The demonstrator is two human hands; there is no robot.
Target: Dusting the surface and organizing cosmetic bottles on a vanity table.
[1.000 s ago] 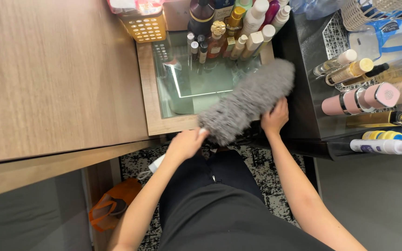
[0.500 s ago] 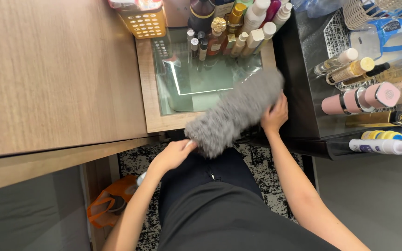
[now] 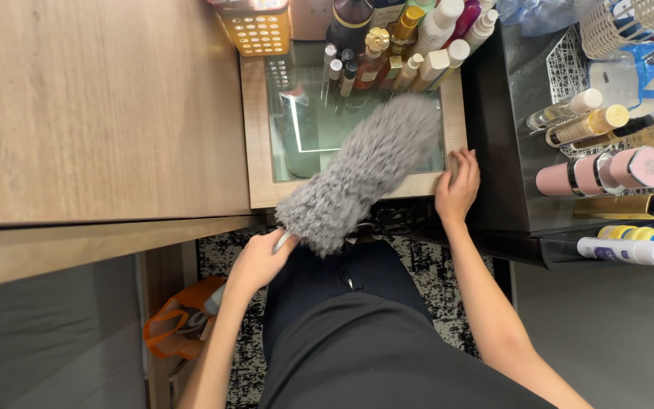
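Head view: left hand (image 3: 260, 261) is closed around the handle of a grey fluffy duster (image 3: 361, 170), which lies slantwise across the glass-topped worktop (image 3: 255, 151). Right hand (image 3: 458, 187) rests open, empty, on the worktop's right edge.

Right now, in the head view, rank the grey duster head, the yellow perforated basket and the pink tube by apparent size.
1. grey duster head
2. yellow perforated basket, partly cropped
3. pink tube, close to the basket; this order is unsure.
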